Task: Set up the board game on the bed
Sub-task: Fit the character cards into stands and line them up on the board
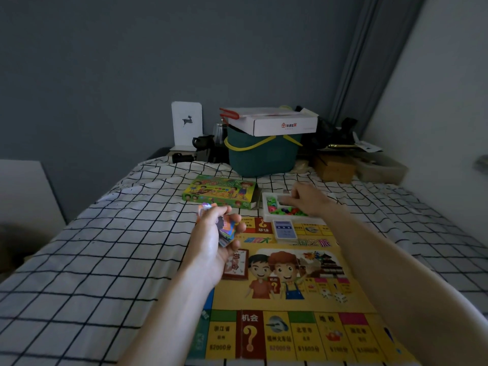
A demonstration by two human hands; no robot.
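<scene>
yellow board (pixel 290 281) flat, bed (pixel 105 247) left bare

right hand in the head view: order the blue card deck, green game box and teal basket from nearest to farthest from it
From the right hand, which reaches into the white tray of pieces:
1. Blue card deck: on the board, just in front of the tray, toward the camera.
2. Green game box: on the bedsheet, to the hand's left.
3. Teal basket: at the far end of the bed, under a white carton.
</scene>
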